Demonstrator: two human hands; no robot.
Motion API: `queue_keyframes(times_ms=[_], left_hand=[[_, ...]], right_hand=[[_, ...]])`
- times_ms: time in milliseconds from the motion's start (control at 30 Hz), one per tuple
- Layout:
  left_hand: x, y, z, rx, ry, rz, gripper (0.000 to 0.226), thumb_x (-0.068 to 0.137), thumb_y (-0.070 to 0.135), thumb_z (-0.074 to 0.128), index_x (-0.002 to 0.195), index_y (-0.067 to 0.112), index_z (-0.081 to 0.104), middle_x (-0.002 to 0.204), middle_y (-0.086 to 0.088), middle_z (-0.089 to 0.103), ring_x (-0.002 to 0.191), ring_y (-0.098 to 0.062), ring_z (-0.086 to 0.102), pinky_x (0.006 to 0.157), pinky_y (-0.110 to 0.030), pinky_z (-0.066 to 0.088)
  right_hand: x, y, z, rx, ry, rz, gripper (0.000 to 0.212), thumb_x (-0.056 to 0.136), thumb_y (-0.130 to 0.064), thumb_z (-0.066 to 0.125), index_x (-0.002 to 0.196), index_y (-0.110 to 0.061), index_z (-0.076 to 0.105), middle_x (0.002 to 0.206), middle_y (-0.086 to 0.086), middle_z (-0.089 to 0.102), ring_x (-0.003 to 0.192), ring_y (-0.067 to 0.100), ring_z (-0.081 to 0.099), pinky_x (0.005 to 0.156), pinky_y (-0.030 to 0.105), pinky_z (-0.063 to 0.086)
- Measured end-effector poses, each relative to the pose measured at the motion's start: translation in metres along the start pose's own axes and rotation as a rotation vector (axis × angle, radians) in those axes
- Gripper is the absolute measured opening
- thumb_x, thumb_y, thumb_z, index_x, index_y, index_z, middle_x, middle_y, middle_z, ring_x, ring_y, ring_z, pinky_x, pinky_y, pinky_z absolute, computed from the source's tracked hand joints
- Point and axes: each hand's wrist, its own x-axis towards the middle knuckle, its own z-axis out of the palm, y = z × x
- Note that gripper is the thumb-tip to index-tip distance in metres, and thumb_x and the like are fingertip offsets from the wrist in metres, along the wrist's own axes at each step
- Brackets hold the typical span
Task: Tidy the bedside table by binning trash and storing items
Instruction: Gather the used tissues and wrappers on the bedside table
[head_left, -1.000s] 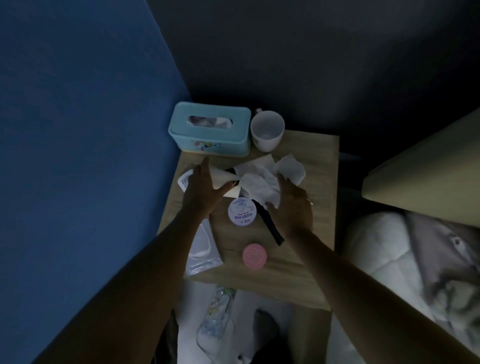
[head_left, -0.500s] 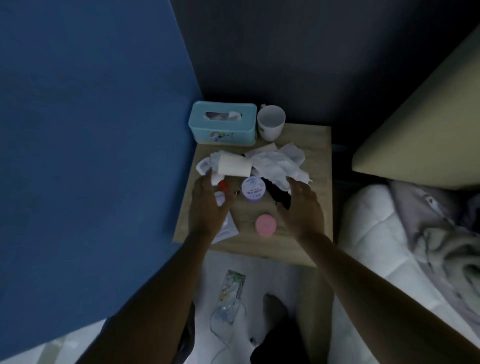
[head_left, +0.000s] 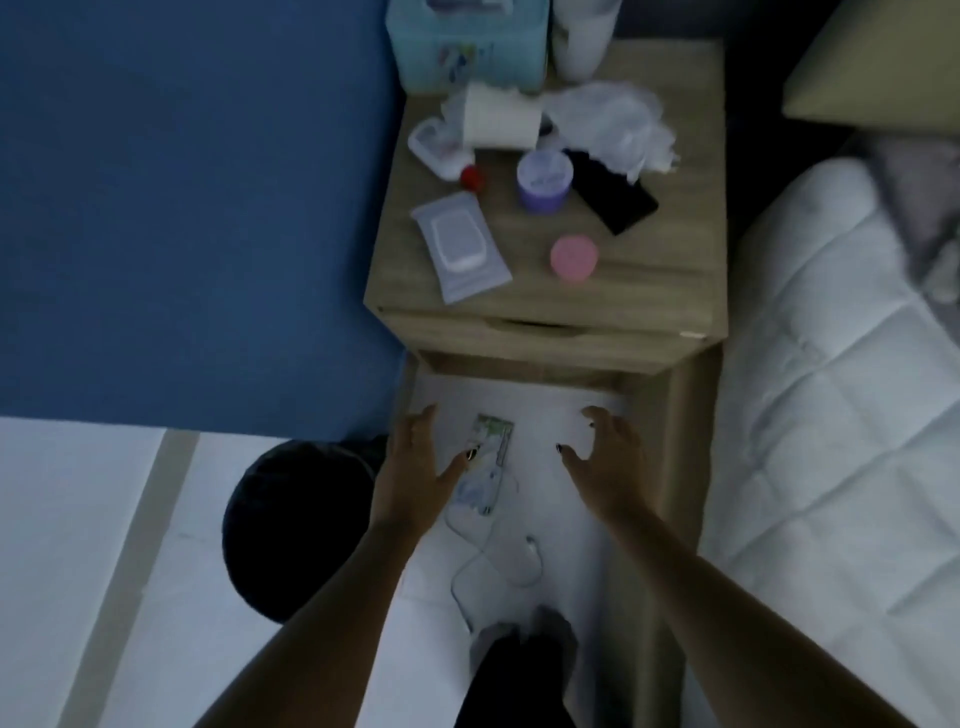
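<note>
Left of the bedside table stands one dark bin (head_left: 291, 525) on the floor. On the tabletop (head_left: 670, 249) lie one wipes pack (head_left: 460, 244), one red cap (head_left: 470, 177), one paper roll (head_left: 500, 118), one purple jar (head_left: 544, 179), one pink jar (head_left: 573, 258), one black phone (head_left: 613, 191) and one heap of crumpled tissues (head_left: 613, 122). Below the table's front edge, the left hand (head_left: 415, 478) is spread open and empty, thumb touching one sachet (head_left: 483, 467) in the open drawer. The right hand (head_left: 605, 462), also open and empty, hovers right of the sachet, well below the tissues.
</note>
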Motion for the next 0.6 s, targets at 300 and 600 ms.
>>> queue_keyframes(times_ms=[300,600], left_hand=[[0.067,-0.094,0.186,0.027,-0.158,-0.116,0.091,0.082,0.048,0.067,0.150,0.013,0.017,0.150,-0.015,0.027,0.134,-0.033,0.034,0.105,-0.046,0.040],[0.153,-0.177,0.332,0.205,-0.156,-0.189,0.109,0.074,0.052,0.073,0.151,0.007,0.010,0.151,-0.023,0.017,0.135,-0.043,0.026,0.106,-0.052,0.035]], right_hand=[[0.052,0.116,0.153,0.130,-0.240,0.154,0.060,0.078,-0.043,0.073,0.128,-0.019,0.050,0.120,0.010,0.062,0.105,0.023,0.061,0.083,0.032,0.054],[0.104,0.187,0.319,0.150,-0.403,0.123,0.062,0.080,-0.038,0.073,0.130,-0.014,0.046,0.116,0.013,0.062,0.105,0.028,0.060,0.082,0.030,0.049]])
